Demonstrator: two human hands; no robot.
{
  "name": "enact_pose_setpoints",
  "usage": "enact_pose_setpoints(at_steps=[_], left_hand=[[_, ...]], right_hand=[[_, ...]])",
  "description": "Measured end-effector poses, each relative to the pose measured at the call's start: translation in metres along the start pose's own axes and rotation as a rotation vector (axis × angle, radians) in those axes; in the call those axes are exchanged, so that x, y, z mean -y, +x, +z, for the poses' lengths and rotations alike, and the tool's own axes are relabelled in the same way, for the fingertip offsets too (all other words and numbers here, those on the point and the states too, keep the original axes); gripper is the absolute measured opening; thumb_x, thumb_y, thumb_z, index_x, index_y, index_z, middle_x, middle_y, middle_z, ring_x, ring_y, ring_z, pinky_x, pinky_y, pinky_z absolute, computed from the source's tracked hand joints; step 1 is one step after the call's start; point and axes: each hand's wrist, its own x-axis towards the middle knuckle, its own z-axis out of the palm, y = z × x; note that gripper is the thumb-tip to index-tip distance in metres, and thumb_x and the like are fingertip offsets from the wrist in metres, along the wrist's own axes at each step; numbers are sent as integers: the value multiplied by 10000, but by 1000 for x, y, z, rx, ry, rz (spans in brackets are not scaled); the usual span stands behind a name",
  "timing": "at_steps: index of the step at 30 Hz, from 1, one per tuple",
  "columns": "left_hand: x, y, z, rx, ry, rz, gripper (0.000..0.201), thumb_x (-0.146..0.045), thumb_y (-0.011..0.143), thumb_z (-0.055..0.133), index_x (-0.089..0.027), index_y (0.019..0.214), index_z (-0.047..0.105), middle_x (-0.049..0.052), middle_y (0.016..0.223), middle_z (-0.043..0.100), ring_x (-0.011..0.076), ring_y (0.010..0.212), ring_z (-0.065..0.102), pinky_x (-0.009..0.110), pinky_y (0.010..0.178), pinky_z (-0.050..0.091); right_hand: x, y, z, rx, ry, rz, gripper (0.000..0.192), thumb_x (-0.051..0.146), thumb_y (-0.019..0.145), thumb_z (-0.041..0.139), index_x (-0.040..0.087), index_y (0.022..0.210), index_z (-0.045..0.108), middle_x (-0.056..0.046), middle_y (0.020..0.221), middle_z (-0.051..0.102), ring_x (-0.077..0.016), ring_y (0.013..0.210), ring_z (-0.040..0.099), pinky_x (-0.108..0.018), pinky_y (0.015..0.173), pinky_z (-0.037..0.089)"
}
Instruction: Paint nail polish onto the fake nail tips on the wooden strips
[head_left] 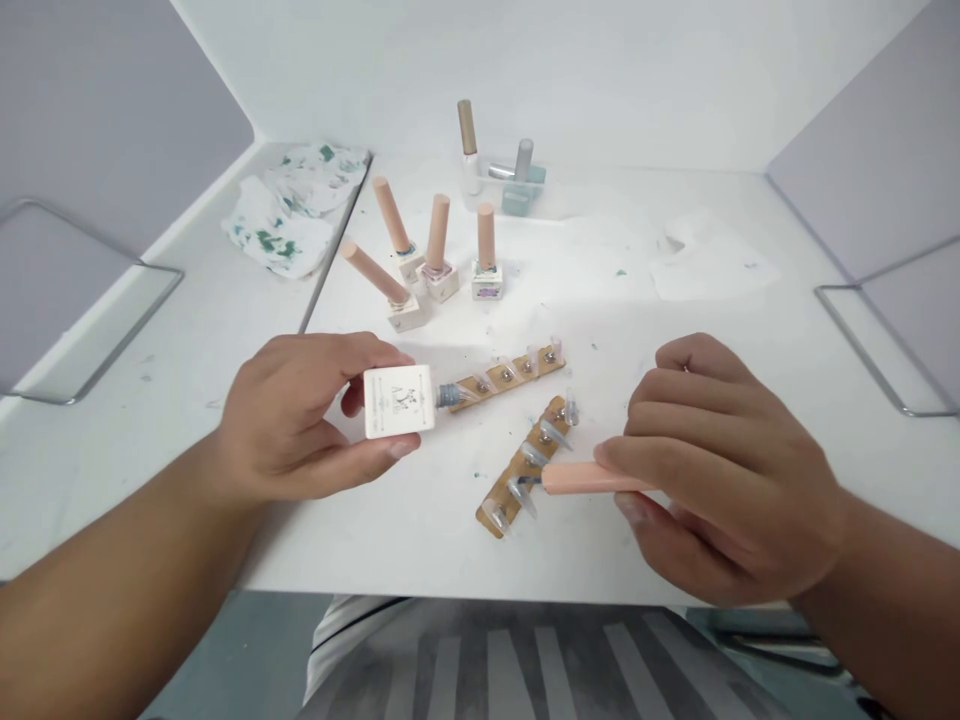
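Observation:
Between the fingers and thumb of my left hand point(307, 420) is a square white nail polish bottle point(399, 402), tipped on its side with its uncapped grey neck pointing right. My right hand point(727, 470) pinches the peach cap of a nail polish brush point(581, 478). The brush's dark tip is at a false nail point(522, 497) on the nearer brown display strip point(517, 468); several of that strip's nails look grey. A second brown strip point(517, 375) with several clear nails lies just behind, beside the bottle's neck.
Several peach-capped polish bottles point(439, 250) stand behind my hands. Farther back, a clear tray point(551, 205) holds more bottles. Stained white wipes point(289, 220) lie at the left, a crumpled tissue point(705, 265) at the right. Metal wire handles point(862, 350) flank the white table point(360, 560).

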Motion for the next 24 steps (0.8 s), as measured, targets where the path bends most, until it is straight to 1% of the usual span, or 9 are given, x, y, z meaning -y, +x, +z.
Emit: enact_pose_setpoints(at_steps=[3, 6, 10, 15, 19, 24], left_hand=[[-1, 1, 0, 2, -6, -7, 311, -333, 830, 619, -206, 1103, 539, -9, 652, 564, 108, 442, 453, 253, 399, 376], [-1, 2, 0, 0, 16, 2, 309, -335, 835, 614, -197, 1099, 532, -12, 644, 553, 107, 441, 450, 251, 396, 375], [-1, 1, 0, -5, 11, 0, 310, -351, 840, 608, -198, 1099, 533, -13, 644, 561, 108, 442, 456, 250, 400, 385], [-1, 0, -1, -6, 8, -6, 309, -347, 835, 616, -204, 1098, 538, -23, 632, 547, 105, 442, 454, 245, 403, 375], [-1, -1, -1, 1, 20, -9, 316, -354, 835, 613, -198, 1096, 529, -19, 639, 549, 107, 447, 455, 250, 411, 379], [-2, 2, -1, -1, 33, 15, 304, -363, 847, 595, -198, 1092, 522, -22, 622, 541, 106, 440, 441, 247, 398, 373]], right_hand=[[-1, 0, 4, 4, -19, -7, 193, 47, 607, 508, 166, 757, 533, 16, 505, 471, -126, 477, 340, -348, 564, 273], [0, -1, 6, 42, -14, -26, 168, 46, 617, 499, 167, 731, 527, 20, 505, 452, -125, 492, 319, -348, 570, 257], [0, -2, 5, 86, 40, -39, 118, 70, 634, 491, 171, 688, 516, 23, 506, 424, -120, 507, 287, -351, 581, 240], [0, -2, 2, 101, 90, -36, 126, 73, 623, 485, 173, 693, 516, 21, 493, 434, -128, 501, 306, -356, 585, 247], [0, -1, 1, 85, 103, -33, 152, 68, 627, 478, 176, 727, 514, 20, 487, 453, -137, 488, 337, -352, 578, 261], [0, 1, 2, 20, 9, -9, 163, 68, 637, 497, 175, 758, 519, 22, 497, 446, -136, 487, 344, -347, 570, 283]])
